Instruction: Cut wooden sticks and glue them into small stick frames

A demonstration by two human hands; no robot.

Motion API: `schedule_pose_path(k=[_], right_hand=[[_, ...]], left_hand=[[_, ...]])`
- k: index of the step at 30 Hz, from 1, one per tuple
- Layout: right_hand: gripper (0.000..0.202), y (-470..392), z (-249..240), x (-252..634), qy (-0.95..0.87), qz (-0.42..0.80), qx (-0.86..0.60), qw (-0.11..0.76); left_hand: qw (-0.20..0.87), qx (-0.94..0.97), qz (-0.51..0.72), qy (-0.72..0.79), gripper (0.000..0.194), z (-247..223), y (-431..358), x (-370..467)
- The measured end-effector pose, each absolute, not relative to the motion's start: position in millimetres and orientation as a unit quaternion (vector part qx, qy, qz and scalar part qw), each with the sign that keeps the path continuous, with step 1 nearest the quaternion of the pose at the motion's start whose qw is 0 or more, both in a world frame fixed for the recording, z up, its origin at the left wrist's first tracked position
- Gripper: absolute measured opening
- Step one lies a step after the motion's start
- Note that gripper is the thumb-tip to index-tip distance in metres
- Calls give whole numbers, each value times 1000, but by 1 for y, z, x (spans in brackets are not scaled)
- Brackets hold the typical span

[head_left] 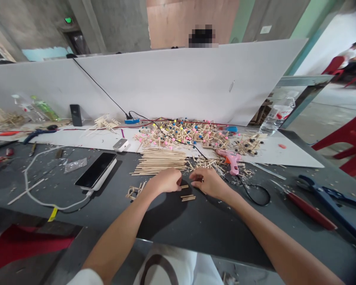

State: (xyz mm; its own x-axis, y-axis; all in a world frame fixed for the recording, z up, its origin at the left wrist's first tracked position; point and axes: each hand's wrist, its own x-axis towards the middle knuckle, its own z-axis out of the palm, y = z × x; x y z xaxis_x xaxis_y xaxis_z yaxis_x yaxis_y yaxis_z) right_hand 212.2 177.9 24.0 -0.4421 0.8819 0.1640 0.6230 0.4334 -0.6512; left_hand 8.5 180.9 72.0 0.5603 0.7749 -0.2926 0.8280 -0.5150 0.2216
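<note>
My left hand (pixel 168 180) is closed in a pinch at the end of a short wooden stick (pixel 184 186), just above the dark tabletop. Facing it, my right hand (pixel 210 183) has curled fingers close to the thumb; whatever lies between them is too small to make out. Several short sticks (pixel 188 197) lie just below the hands. Beyond my left hand is a bundle of long thin wooden sticks (pixel 158 160), laid side by side. Loose short pieces (pixel 206 163) are heaped behind my right hand. A small stick frame (pixel 133 192) sits left of my left forearm.
A pink glue gun (pixel 231 160) with a black cord lies right of my hands. Farther right are a red-handled tool (pixel 310 209) and blue-handled cutters (pixel 329 202). A phone (pixel 96 170) is at left. Ball-tipped sticks (pixel 180 132) pile up before the white partition (pixel 166 87).
</note>
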Motion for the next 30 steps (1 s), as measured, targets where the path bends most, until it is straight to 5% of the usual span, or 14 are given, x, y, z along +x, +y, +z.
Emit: schedule_pose_path(k=[30], right_hand=[[11,173,19,201,-817,272,-465,207]], left_hand=[[156,876,-82,449,11,78,176,9]])
